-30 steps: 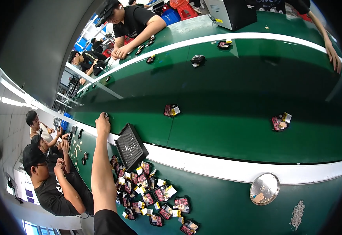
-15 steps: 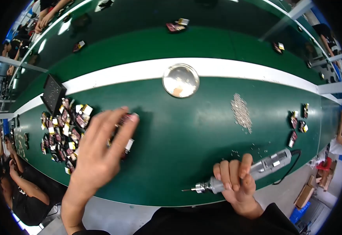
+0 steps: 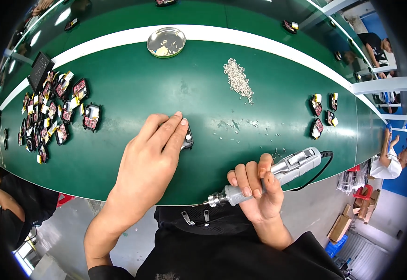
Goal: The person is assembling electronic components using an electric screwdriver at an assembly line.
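Note:
My left hand (image 3: pixel 150 154) reaches over the middle of the green table, its fingers held together on a small black-cased electronic unit (image 3: pixel 187 140). Most of that unit is hidden beneath the fingers; only its right edge shows. In my right hand (image 3: pixel 262 191) lies a grey electric screwdriver (image 3: pixel 278 176), fingers wrapped round its body. Its bit points left, near the table's front edge, and a black cord (image 3: pixel 322 173) curls from its back end. Beyond my hands is a heap of small silver screws (image 3: pixel 238 80), with loose ones scattered nearer the screwdriver.
Many similar units, with white and yellow tabs, crowd the left around a unit (image 3: pixel 91 116) at the pile's edge. A black tray (image 3: pixel 40 70) stands behind them. A round metal dish (image 3: pixel 166 55) holds small pieces. Several units, one here (image 3: pixel 317 128), sit right. People work nearby.
My left hand has moved right and nearer the screwdriver, bringing the unit to the table's middle. My right hand keeps hold of the screwdriver. The whole view has shifted.

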Available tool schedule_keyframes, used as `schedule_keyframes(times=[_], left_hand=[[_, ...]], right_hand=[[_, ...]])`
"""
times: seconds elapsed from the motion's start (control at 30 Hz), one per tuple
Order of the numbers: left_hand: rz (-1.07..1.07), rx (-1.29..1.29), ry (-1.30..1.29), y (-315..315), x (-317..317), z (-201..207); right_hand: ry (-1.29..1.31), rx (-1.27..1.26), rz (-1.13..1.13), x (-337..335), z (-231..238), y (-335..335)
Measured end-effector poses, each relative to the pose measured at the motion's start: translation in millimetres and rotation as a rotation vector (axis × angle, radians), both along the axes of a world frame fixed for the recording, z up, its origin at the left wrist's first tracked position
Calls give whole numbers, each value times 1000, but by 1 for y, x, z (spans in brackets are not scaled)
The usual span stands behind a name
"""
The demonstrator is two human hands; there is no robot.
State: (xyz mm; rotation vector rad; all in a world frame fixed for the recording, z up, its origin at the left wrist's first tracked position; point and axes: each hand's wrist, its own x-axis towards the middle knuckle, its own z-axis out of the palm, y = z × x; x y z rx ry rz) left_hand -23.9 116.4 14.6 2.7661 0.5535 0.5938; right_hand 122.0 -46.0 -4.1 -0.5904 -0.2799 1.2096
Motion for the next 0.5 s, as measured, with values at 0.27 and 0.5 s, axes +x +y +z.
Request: schedule_keyframes(times=[0.27,0.5], left_hand=[[107,57,-45,-8,3,-7],[65,106,-118,-21,4,-15]], right_hand=[[217,-287,-21,-2,17,-13],[211,-204,74,1,12,-17]])
